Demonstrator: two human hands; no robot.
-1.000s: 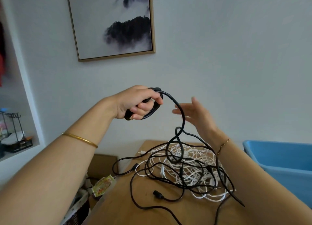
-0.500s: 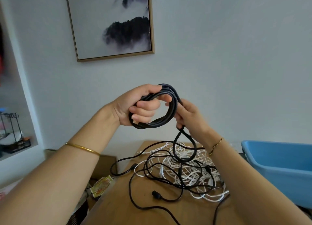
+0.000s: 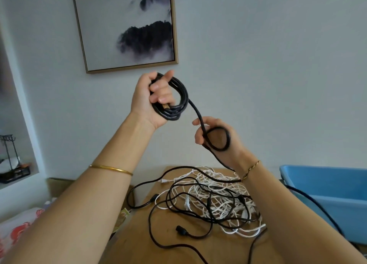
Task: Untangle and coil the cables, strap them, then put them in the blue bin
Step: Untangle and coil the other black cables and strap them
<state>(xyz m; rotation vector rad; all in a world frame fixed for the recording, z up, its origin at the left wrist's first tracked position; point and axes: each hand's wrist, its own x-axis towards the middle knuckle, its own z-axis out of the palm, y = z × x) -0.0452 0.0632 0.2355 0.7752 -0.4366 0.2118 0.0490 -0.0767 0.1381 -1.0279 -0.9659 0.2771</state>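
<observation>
The black cable (image 3: 179,97) is partly coiled. Several turns sit bunched in the upper middle of the frame, with my left grip (image 3: 151,99) wrapped round them, fingers curled through the ring. From there one strand drops to my right grip (image 3: 216,138), just right of centre, whose fingers curl round a fresh loop not yet laid on the coil. The rest of the cable trails down to the worktop (image 3: 139,244) in the lower middle and runs through the heap of white cables (image 3: 218,202). The blue bin (image 3: 327,186) waits at the right edge, well apart from the coil.

The heap is my main worry. If I pull more slack, the black run may cinch a knot in the white strands or drag them toward the edge. The plug (image 3: 180,231) could also snag on a crossing. A twisted loop would kink the coil, and the bunch may slip as turns pile up.
</observation>
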